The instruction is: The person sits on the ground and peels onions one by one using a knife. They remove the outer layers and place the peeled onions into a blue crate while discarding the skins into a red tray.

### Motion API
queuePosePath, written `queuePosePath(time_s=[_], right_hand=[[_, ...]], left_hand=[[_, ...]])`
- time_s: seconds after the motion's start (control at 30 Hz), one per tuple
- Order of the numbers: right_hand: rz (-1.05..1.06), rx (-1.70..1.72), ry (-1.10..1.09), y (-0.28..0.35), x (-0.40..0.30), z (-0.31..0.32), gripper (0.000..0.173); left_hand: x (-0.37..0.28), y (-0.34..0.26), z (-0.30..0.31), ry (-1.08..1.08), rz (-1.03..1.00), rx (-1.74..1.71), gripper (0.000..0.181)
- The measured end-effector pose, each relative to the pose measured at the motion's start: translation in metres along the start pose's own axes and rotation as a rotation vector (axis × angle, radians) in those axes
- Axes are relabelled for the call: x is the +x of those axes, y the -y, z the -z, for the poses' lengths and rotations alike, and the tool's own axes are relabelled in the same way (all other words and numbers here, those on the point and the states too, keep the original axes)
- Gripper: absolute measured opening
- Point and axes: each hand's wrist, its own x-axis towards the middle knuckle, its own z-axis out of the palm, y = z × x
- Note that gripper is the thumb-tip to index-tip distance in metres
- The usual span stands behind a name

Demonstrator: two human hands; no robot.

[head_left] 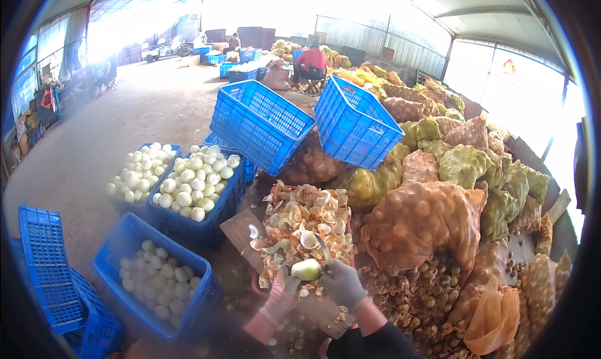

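My left hand (pixel 284 289), in a striped glove, holds a pale peeled onion (pixel 306 269) by its left side. Against the onion's right side is my right hand (pixel 343 283) in a grey glove, gripping a knife whose curved blade (pixel 323 247) points up and away from me. The knife's handle is hidden in the fist. Both hands are above the near edge of a reddish container (pixel 350 218) heaped with onion skins (pixel 305 208). A cut, whitish onion piece (pixel 309 239) lies on the skins just beyond the blade. Under my wrists runs a wooden board (pixel 324 314).
Blue crates of peeled onions (pixel 192 185) stand to the left, one nearer crate (pixel 155 279) partly filled. Two tilted blue crates (pixel 263 124) rest beyond the skins. Mesh onion sacks (pixel 422 222) pile up on the right, above loose onions (pixel 427 288). Another person (pixel 311 63) sits farther back.
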Motion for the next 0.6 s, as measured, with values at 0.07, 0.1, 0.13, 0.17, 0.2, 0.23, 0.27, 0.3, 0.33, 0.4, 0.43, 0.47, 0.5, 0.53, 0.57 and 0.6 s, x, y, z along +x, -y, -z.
queuePosePath(time_s=[0.07, 0.1, 0.13, 0.17, 0.2, 0.23, 0.27, 0.3, 0.33, 0.4, 0.43, 0.47, 0.5, 0.53, 0.57, 0.6], right_hand=[[0.161, -0.261, -0.085, 0.01, -0.004, -0.013, 0.019], [0.256, -0.346, -0.105, 0.015, -0.005, -0.015, 0.017], [0.151, -0.234, -0.042, 0.014, -0.003, -0.014, 0.018], [0.048, -0.123, 0.019, 0.014, 0.0, -0.012, 0.019], [-0.08, 0.025, 0.048, 0.02, 0.0, -0.01, 0.019], [-0.207, 0.171, 0.075, 0.028, 0.003, -0.006, 0.02], [-0.262, 0.287, 0.099, 0.027, 0.002, -0.002, 0.018], [-0.049, 0.277, 0.079, -0.01, 0.013, -0.005, 0.015], [-0.015, 0.163, 0.082, -0.009, 0.016, -0.003, 0.011], [-0.288, 0.463, 0.047, 0.012, 0.013, 0.003, 0.009], [-0.263, 0.457, 0.03, -0.003, 0.017, 0.002, 0.008], [-0.321, 0.548, -0.002, -0.003, 0.018, 0.009, 0.007], [-0.307, 0.568, 0.006, 0.0, 0.016, 0.015, 0.007], [-0.267, 0.51, 0.039, -0.004, 0.017, 0.019, 0.008], [-0.227, 0.453, 0.073, -0.009, 0.016, 0.022, 0.01], [-0.25, 0.471, 0.047, -0.004, 0.018, 0.024, 0.01]], left_hand=[[-0.002, 0.005, -0.008, -0.104, -0.13, 0.238, 0.041], [-0.001, 0.003, -0.006, -0.108, -0.099, 0.227, 0.042], [0.0, 0.0, 0.0, -0.112, -0.069, 0.216, 0.043], [0.001, -0.003, 0.002, -0.115, -0.039, 0.204, 0.045], [-0.003, -0.009, -0.003, -0.107, -0.017, 0.018, 0.047], [-0.004, -0.012, 0.001, -0.082, -0.013, -0.014, 0.047], [-0.005, -0.009, 0.001, -0.052, -0.039, -0.065, 0.047], [-0.003, -0.011, -0.002, -0.022, -0.067, -0.116, 0.048], [-0.005, -0.008, 0.002, -0.041, -0.047, -0.083, 0.05], [-0.003, -0.007, 0.005, -0.032, 0.01, -0.105, 0.057], [-0.003, -0.01, 0.008, -0.025, 0.018, -0.141, 0.061], [-0.003, -0.012, 0.009, -0.027, 0.028, -0.192, 0.063], [-0.004, -0.018, 0.008, -0.024, 0.026, -0.233, 0.065], [-0.004, -0.022, 0.009, 0.01, 0.071, -0.247, 0.067], [-0.006, -0.022, 0.006, 0.006, 0.108, -0.308, 0.069], [-0.005, -0.022, 0.006, 0.011, 0.132, -0.366, 0.07]])
